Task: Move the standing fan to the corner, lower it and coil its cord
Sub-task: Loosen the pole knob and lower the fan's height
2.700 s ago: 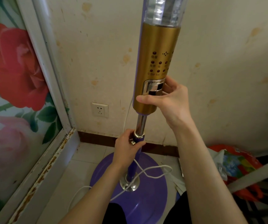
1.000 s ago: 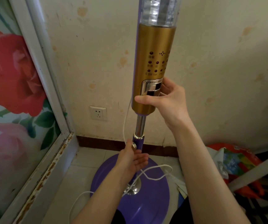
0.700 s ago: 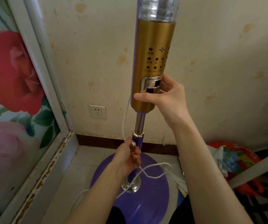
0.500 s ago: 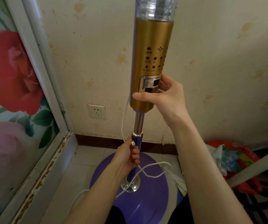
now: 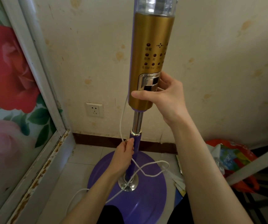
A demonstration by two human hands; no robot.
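Note:
The standing fan stands upright in the room corner, its gold control column (image 5: 151,50) rising out of the top of the view. Below it a chrome inner pole (image 5: 137,121) enters a purple outer pole (image 5: 134,152) on a round purple base (image 5: 139,206). My right hand (image 5: 165,96) is wrapped around the lower end of the gold column. My left hand (image 5: 124,156) is closed at the purple pole just under its collar, on the pole's knob and the white cord (image 5: 152,168). The cord hangs down behind the column and loops loosely over the base.
A stained wall with a white socket (image 5: 94,109) stands behind the fan. A white-framed panel with a rose print (image 5: 8,81) closes the left side. At the right lie a red and patterned bag (image 5: 233,157) and a grey bar (image 5: 256,165). Tiled floor (image 5: 75,172) surrounds the base.
My left hand let go of the pole collar, opened briefly, then closed again slightly lower at the purple pole and cord. My right hand has kept its grip on the gold column.

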